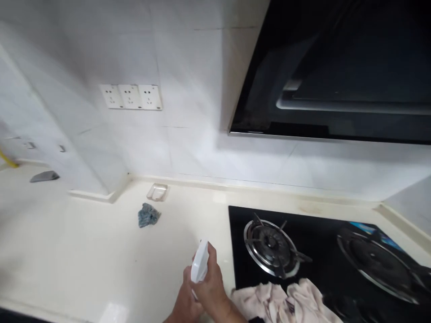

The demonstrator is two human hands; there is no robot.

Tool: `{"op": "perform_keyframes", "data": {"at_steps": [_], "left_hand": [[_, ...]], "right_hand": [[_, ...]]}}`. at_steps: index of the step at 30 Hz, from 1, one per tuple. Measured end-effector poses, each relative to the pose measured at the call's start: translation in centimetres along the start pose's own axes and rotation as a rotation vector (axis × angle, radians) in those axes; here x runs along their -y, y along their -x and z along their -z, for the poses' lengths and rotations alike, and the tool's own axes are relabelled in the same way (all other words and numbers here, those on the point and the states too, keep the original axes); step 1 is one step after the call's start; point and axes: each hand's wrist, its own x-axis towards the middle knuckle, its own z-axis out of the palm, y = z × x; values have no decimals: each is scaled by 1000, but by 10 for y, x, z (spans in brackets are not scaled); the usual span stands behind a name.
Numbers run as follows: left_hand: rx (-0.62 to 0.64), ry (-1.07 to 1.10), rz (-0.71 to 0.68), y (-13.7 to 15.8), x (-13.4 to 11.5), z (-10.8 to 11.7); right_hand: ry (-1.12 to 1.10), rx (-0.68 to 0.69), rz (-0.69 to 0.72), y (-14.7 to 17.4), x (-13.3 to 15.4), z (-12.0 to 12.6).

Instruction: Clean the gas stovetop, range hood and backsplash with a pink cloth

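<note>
R hand [210,287] closed around white spray bottle head [200,268], low centre of frame, over front edge of counter just L of hob. L hand [183,303] tucked under/behind it, touching bottle lower part; grip looks closed on bottle but partly hidden, bottle body not visible.

Room, big to small: white tiled wall [188,67] fills upper L and centre, w/ boxed-out tiled column [67,130] jutting fwd at L. Black glass range hood [336,72] upper R, angled, chrome strip along bottom. Cream counter [84,255] runs L to R, raised lip at wall. Black glass gas hob [323,251] set into counter at R, 2 burners: L burner [271,246] w/ metal ring + pan supports, R burner [380,262] partly cut off. Crumpled pale pinkish cloth [286,300] on hob front edge, just R of hands. Triple socket plate [132,96] on wall. Grey rag [45,176] far L on counter by column. Blue-grey scrubbing cloth [148,215] wadded mid-counter, well apart from hands. Small clear dish [157,191] at wall behind it. Yellow bit [7,160] at L edge, can't tell what.
</note>
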Motion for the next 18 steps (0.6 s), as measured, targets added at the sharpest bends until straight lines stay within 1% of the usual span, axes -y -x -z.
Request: {"op": "perform_keyframes", "data": {"at_steps": [3, 6, 8, 12, 15, 18], "left_hand": [[128, 41, -23, -14, -9, 0], [181, 49, -36, -24, -26, -6], [162, 35, -31, -26, -39, -14], [127, 43, 37, -28, -57, -31], [130, 38, 62, -31, -64, -38], [100, 0, 43, -34, -65, -44]], "right_hand": [[19, -119, -71, -7, 6, 11], [15, -224, -90, -19, 14, 23], [-4, -259, -112, -27, 18, 32], [-26, -297, -146, -39, 20, 51], [7, -314, -153, -42, 21, 62], [33, -283, -141, -40, 22, 72]]}}
